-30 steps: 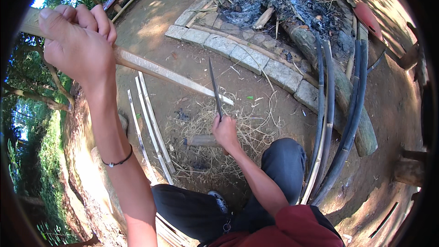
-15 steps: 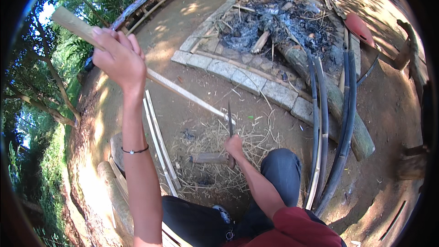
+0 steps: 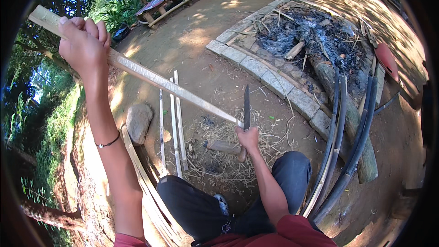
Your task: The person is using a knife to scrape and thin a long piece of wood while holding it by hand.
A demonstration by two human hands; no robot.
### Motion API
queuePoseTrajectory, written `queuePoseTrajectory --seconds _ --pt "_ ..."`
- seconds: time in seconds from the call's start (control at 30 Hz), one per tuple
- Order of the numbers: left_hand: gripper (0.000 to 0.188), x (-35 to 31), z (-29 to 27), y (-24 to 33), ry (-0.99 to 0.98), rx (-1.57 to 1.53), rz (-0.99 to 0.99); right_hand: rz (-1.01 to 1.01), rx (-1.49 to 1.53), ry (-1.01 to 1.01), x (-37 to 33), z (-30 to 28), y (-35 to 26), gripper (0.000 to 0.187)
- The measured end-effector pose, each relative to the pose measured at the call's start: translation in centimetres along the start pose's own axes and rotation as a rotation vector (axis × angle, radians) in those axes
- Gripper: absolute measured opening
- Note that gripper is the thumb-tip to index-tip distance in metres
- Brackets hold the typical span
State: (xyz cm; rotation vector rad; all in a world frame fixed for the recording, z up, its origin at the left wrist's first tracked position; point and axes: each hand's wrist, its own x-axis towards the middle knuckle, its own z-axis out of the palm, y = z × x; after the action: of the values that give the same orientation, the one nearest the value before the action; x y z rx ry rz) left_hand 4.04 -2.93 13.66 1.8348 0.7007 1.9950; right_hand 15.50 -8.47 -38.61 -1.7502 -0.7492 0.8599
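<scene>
Raised at the upper left, my left hand (image 3: 85,45) is closed round a long pale split bamboo strip (image 3: 155,78). The strip slants down to the right, and its far end comes to the knife by my right hand. Over the shavings in the middle, my right hand (image 3: 248,140) grips the handle of a knife (image 3: 247,107), whose long dark blade points away from me. Whether the blade touches the strip I cannot tell. Below the knife, a short wooden block (image 3: 222,147) lies among curly pale shavings (image 3: 228,167).
Several pale strips (image 3: 179,123) lie on the ground left of the shavings, near a grey stone (image 3: 139,123). A stone-edged fire pit (image 3: 274,81) with ash and a log (image 3: 361,142) is ahead right. Dark bamboo poles (image 3: 352,164) lie at my right; a low bench (image 3: 178,0) stands far left.
My left hand has moved left and slightly up in view with the strip. My right hand and the knife have shifted slightly right. The view has turned, so the ground things appear further right.
</scene>
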Motion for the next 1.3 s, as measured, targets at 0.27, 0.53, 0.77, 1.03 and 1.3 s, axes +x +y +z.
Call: queuePoseTrajectory --seconds 0.27,0.53,0.77,1.03,1.3 --pt "0.049 -2.5 -2.4 -1.3 -0.031 0.034 -0.034 -0.021 0.089 -0.327 -5.9 2.4 -4.2 0.044" --pt "0.044 -3.1 -2.8 -3.7 -0.002 -0.104 -0.144 -0.011 -0.001 -0.025 -7.4 4.3 -1.8 0.071" --pt "0.04 -5.9 -0.7 -1.3 -0.018 -0.042 -0.163 -0.052 -0.007 0.066 -6.0 3.7 -1.1 0.07" --pt "0.034 -18.4 -0.1 -7.3 0.093 -0.023 -0.165 0.047 0.075 -0.097 -7.7 3.4 -3.6 0.046" --pt "0.036 -22.5 -0.6 -13.6 0.166 0.082 -0.122 -0.098 0.093 0.043 -8.7 3.7 -3.9 0.045"
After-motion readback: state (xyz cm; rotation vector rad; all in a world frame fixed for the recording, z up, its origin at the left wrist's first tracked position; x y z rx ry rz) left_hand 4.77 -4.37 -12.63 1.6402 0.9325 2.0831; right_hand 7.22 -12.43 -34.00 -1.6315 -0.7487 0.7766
